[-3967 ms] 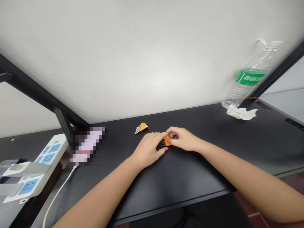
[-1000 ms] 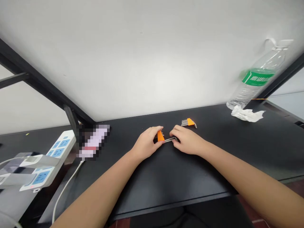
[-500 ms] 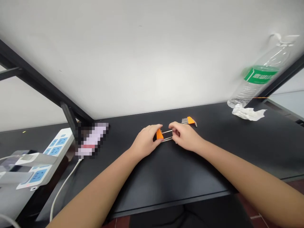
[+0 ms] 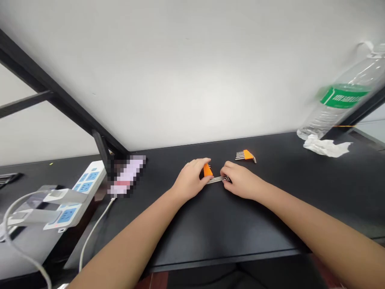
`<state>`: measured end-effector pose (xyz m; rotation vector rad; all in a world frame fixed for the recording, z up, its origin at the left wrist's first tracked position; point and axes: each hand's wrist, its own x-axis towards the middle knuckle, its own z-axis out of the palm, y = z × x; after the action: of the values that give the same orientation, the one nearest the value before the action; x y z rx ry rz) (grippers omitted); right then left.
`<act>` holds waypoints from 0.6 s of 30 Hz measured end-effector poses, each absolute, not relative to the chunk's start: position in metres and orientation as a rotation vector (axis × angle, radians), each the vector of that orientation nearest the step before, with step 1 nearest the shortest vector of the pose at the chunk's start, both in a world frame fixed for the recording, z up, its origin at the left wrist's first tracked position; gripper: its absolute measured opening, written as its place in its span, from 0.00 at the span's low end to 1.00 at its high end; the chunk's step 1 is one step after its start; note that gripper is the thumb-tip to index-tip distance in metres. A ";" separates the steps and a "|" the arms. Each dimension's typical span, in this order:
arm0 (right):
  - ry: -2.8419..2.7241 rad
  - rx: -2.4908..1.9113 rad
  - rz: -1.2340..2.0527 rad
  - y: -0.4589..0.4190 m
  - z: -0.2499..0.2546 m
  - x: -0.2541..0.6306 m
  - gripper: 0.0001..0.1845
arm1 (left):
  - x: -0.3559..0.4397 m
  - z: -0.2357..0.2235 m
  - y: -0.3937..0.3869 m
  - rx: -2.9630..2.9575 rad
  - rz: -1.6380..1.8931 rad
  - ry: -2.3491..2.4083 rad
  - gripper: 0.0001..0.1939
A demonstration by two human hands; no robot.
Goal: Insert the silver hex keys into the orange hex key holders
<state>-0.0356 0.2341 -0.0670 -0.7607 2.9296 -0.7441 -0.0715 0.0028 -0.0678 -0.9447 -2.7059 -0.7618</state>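
Near the middle of the table, my left hand [image 4: 191, 179] is closed with thumb and fingers around an orange hex key holder [image 4: 207, 170]. Silvery hex keys [image 4: 215, 180] run from that holder toward my right hand [image 4: 240, 179], whose curled fingers pinch their far ends. Dark bent ends show beneath those fingers; how many keys they grip is hidden. Just behind my right hand lies a second orange holder with a row of hex keys [image 4: 248, 155], touched by neither hand.
A clear plastic bottle [image 4: 344, 96] with a green label leans by the wall at right, a crumpled tissue [image 4: 327, 147] before it. A white power strip [image 4: 99, 166] with chargers and a blurred-out phone-like object [image 4: 128, 176] on a cable lie left. The black table [image 4: 222, 233] meets a white wall.
The view has swung slightly left. A hex key that stretched apart from the others between my hands no longer shows separately; the visible shafts now lie close together. Both hands keep their grip.
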 end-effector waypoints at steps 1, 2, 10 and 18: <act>2.931 -0.758 -0.757 0.234 -0.067 -0.035 0.04 | -0.071 -0.067 0.003 -0.948 -0.766 -2.698 0.26; 2.936 -0.754 -0.785 0.234 -0.067 -0.036 0.04 | -0.070 -0.067 0.003 -0.958 -0.774 -2.688 0.26; 2.895 -0.909 -1.231 0.229 -0.061 -0.037 0.04 | -0.060 -0.066 0.009 -1.102 -0.911 -2.561 0.28; 2.947 -0.731 -1.305 0.219 -0.068 -0.035 0.06 | -0.059 -0.065 0.012 -1.151 -0.899 -2.571 0.26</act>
<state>-0.0351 0.2187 -0.0684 -0.7312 2.9471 -1.3045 -0.0590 0.0117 -0.0649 -1.1508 -2.5705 -0.8988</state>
